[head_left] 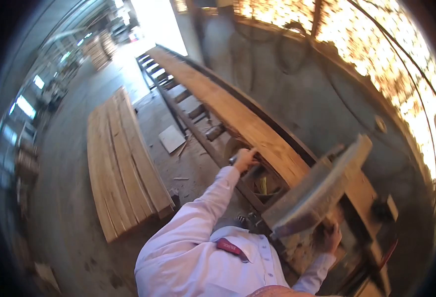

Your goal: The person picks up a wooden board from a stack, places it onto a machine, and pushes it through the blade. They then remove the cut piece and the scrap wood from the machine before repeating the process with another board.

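Observation:
A long wooden plank (228, 109) lies along a metal roller conveyor and runs up to a machine with a large curved guard (322, 193). My left hand (246, 159) is closed at the plank's near edge, with a fingertip against the wood. A small dark item shows beside that hand's outer side. On the near side of the guard is my right hand (333, 238), close to a wooden piece (335, 216) by the machine. Blur covers its fingers, and I cannot tell whether they grip that piece.
Several boards (121, 168) are stacked on the left. The conveyor frame (191, 129) with its rollers stretches away toward a bright doorway. A pale flat offcut (172, 138) and scraps lie on the floor. A wall (297, 89) with hanging cables stands on the right.

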Motion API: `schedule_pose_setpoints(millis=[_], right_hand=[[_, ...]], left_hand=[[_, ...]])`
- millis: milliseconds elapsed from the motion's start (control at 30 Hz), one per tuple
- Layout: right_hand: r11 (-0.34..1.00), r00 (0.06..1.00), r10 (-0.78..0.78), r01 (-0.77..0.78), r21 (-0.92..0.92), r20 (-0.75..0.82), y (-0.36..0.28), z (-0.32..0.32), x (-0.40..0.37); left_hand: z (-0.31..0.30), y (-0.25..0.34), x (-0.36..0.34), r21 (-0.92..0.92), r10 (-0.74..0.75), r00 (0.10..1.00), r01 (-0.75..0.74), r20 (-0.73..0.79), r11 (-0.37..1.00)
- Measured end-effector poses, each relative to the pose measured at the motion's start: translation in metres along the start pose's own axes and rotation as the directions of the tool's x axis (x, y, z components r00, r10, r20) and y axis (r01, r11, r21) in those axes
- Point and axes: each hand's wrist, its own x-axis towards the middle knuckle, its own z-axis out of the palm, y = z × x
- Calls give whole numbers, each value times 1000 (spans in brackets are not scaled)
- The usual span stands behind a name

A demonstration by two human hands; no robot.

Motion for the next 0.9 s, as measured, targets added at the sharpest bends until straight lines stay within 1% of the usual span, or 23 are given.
schedule_pose_setpoints(millis=[33,67,133,233,333,433,500,533,567,600,633,667,700,733,767,800,833,900], right_hand=[[948,980,201,-197,250,11,-8,5,8],[798,919,394,-354,489,23,-12,11,17],[640,815,579,-472,606,24,-64,17,22],[712,843,530,-502,491,94,-91,15,27],[757,834,548,-527,386,63,-111,20,27],[750,842,535,-510,422,68,-94,26,32],[745,874,478,-458,484,91,-72,29,37],[997,999,17,-14,82,-30,-57,27,37],[984,996,-88,87,-154,3,-45,27,36],[898,981,-193,191,-395,36,-35,28,36],[757,953,-294,276,-592,69,-27,29,37],[797,941,-334,310,-519,50,-50,28,33],[927,990,-140,128,-353,-9,-34,31,36],[987,995,70,-79,-138,-71,-17,33,40],[963,955,267,-260,73,-126,2,34,43],[750,805,592,-540,382,-26,-50,30,39],[765,797,599,-540,351,-80,-71,32,33],[797,790,590,-536,280,-167,-96,36,31]], left_hand=[[13,13,1,-526,-426,904,373,21,765],[14,23,4,-512,-413,911,355,-1,782],[6,31,13,-473,-393,919,337,-21,814],[-1,25,25,-381,-396,917,351,-44,855],[-9,26,29,-442,-414,910,362,-22,821],[-19,36,31,-409,-400,915,385,51,828],[-33,37,40,-202,-455,869,489,196,848],[-33,35,40,-190,-424,894,445,143,875],[-33,37,36,-168,-393,914,406,105,898],[-37,44,32,-76,-324,944,328,61,942],[-37,46,30,-89,-319,948,320,18,943],[-32,33,34,-158,-326,944,315,-48,936],[-26,23,38,-226,-331,937,300,-114,927],[-25,22,42,-191,-337,932,309,-134,932],[-21,26,44,-148,-323,934,301,-153,942],[-20,21,49,-169,-327,937,305,-125,937],[-21,17,52,-186,-322,940,298,-114,936],[-21,21,50,-231,-302,941,263,-151,937]])
